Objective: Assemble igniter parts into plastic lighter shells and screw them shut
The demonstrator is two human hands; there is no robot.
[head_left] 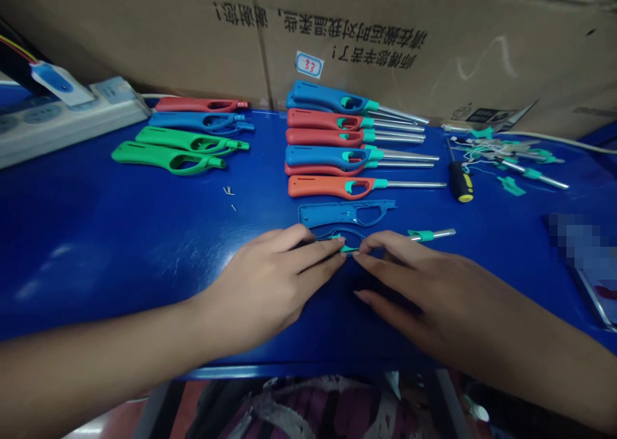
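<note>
A blue lighter shell half (pixel 354 233) lies on the table under both hands, with a turquoise trigger (pixel 346 249) in it. My left hand (pixel 270 275) is closed on its grip end, fingertips pressing at the trigger. My right hand (pixel 424 278) pinches the shell beside the trigger, thumb and forefinger together; whatever small part is between them is hidden. Past my right hand sticks out a metal tube with a turquoise collar (pixel 424 235). Just behind lies another blue shell half (pixel 344 213), its inside facing up.
Several assembled lighters (pixel 332 186) lie stacked behind. Empty green, blue and red shells (pixel 168 157) lie left, near small screws (pixel 228 191) and a power strip (pixel 53 121). At right are a screwdriver (pixel 461 180), loose lighter innards (pixel 525 159) and a pixelated flat object (pixel 585 259). A cardboard box (pixel 168 47) stands behind.
</note>
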